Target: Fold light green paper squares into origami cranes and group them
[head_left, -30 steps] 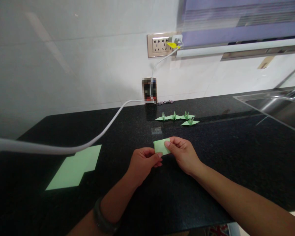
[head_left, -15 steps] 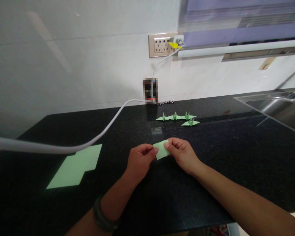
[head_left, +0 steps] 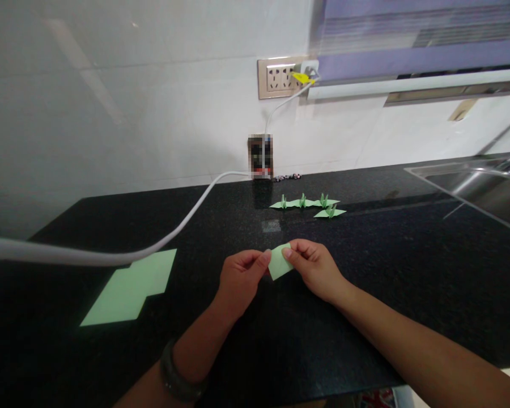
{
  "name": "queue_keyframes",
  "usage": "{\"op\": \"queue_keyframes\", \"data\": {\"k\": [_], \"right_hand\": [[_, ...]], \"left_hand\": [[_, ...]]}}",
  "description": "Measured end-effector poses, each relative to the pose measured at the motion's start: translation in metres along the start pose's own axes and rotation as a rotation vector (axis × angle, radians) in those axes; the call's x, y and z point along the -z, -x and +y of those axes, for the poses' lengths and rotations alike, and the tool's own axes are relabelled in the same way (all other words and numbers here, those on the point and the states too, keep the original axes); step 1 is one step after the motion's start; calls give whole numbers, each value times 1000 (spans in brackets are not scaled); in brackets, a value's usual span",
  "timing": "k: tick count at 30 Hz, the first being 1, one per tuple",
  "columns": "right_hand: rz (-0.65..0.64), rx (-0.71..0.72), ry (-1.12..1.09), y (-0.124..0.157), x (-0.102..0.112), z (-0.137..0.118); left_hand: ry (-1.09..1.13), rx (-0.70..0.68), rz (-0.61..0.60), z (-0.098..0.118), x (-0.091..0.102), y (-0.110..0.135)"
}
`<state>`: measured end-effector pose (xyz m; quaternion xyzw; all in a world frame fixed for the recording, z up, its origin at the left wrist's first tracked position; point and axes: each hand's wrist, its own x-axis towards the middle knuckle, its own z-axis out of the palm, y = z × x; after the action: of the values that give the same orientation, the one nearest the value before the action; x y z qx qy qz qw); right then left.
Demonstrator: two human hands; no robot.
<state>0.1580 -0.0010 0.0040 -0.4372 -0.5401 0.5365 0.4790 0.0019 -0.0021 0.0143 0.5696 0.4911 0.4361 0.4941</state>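
A small folded piece of light green paper [head_left: 281,264] is held between my two hands above the black counter. My left hand [head_left: 243,277] pinches its left edge between thumb and fingers. On the other side, my right hand [head_left: 314,265] grips the upper right corner, thumb lying on top of the paper. The fingers behind the paper are partly hidden. Beyond my hands, several folded green paper cranes [head_left: 302,202] stand in a row, with one crane [head_left: 330,212] slightly nearer to me. Flat sheets of green paper [head_left: 127,289] lie overlapping to the left.
A white cable [head_left: 191,212] runs across the left side, over the paper sheets, up to the wall socket [head_left: 276,78]. A pixelated dark object [head_left: 260,157] leans against the wall beside a beaded strand [head_left: 287,177]. A metal sink [head_left: 484,184] is set into the counter [head_left: 391,283] at the right.
The green paper has turned a little in my hands, its lower corner now pointing more downward. My left thumb has shifted up slightly, to the paper's upper left edge.
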Motion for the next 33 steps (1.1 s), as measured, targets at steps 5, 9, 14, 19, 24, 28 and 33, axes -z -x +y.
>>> {"op": "queue_keyframes", "data": {"k": [5,9,14,19,24,28,33], "right_hand": [[6,34,72,1,0,-1],[51,60,123,0,1,0],[82,91,107,-2,4,-1],[34,23,-54,-1,0,-5],[-61,-61,-94,1,-5,-3],[-53,-64,-92,2,-4,-1],[-27,-91,-83,0,-2,-3]], "left_hand": [[66,24,47,2,0,-1],[75,62,-34,3,-2,0],[67,247,-311,1,-7,1],[79,191,-229,1,-6,1],[66,72,-148,0,-4,1],[77,66,-126,-2,-5,2],[80,65,-104,1,-5,2]]}}
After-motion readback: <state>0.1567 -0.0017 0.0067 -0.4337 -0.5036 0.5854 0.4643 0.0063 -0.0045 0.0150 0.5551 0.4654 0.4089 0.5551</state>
